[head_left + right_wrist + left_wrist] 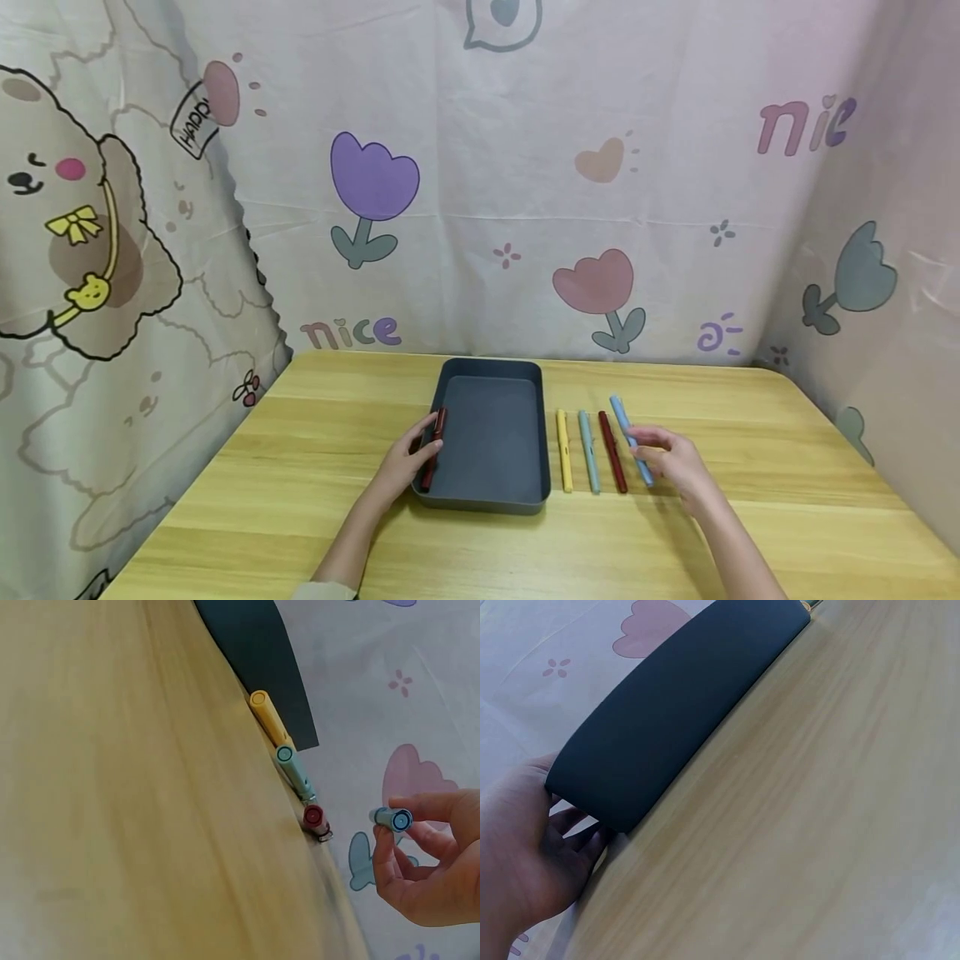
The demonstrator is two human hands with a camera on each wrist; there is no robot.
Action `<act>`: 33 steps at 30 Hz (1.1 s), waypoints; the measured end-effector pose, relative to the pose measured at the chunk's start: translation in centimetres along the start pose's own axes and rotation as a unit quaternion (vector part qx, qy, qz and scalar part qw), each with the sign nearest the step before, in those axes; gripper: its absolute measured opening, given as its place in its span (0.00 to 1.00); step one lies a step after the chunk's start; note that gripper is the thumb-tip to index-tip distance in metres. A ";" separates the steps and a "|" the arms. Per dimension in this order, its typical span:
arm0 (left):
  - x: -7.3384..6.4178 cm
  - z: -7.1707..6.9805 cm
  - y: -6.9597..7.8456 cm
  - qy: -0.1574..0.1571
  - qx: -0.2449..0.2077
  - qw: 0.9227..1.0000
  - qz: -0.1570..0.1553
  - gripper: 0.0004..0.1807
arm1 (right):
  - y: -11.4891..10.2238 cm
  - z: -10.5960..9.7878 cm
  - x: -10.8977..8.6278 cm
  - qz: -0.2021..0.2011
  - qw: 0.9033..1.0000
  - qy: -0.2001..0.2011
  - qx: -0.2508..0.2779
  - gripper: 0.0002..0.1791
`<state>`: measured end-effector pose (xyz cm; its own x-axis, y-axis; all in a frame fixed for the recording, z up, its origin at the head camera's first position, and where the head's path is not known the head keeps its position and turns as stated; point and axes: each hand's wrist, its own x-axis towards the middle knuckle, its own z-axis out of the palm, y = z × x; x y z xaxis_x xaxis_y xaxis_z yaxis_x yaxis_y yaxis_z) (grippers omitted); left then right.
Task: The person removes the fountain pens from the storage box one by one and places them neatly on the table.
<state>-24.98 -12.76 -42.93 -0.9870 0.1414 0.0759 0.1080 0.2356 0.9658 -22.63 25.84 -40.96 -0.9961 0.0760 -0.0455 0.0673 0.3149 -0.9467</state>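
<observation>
Before the flower-printed curtain (480, 167), a blue pen (622, 416) pinched in the right grip (675, 462) slants lengthwise toward the far edge, leaning left, above the tabletop's (225, 475) right half, while the left grip (399, 468) holds the tray's (491, 442) left side.

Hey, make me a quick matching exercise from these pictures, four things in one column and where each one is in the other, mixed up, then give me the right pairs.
Column one
1. Blue pen
2. Yellow pen
3. Tray
4. Teal pen

Column two
A. On the table, closest to the tray's right side
B. On the table, between the yellow pen and a dark red pen
C. Pinched in the right hand
D. Has the left hand at its left edge

Right pairs
1-C, 2-A, 3-D, 4-B
</observation>
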 end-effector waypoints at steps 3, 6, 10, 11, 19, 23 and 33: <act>-0.3 0.0 0.5 0.000 0.004 1.000 0.002 0.28 | 0.3 0.0 0.1 0.004 1.000 0.005 0.003 0.21; -0.2 -0.1 0.2 0.001 0.004 1.000 0.002 0.28 | 0.5 0.1 0.2 0.008 1.000 0.008 0.005 0.21; 0.8 0.0 -1.7 0.005 0.003 1.000 0.001 0.29 | 0.8 0.1 0.3 0.008 1.000 0.015 0.000 0.21; 1.0 0.0 -2.2 0.006 0.004 1.000 0.002 0.29 | 0.8 0.1 0.3 0.007 1.000 0.017 -0.001 0.21; 1.5 0.1 -3.3 0.009 0.001 1.000 0.008 0.29 | 1.4 0.0 0.6 0.008 1.000 0.028 -0.004 0.21; 1.7 0.0 -3.5 0.006 -0.002 1.000 0.003 0.29 | 1.7 0.0 0.6 0.013 1.000 0.028 -0.001 0.21; 0.6 0.0 -1.2 -0.002 -0.010 1.000 0.002 0.28 | 2.3 -0.1 0.7 0.023 0.999 0.032 0.001 0.19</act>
<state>-25.69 -12.98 -44.01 -0.9861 0.1455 0.0799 0.1105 0.2165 0.9700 -23.20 26.68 -43.17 -0.9861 0.1515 -0.0690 0.1134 0.3076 -0.9447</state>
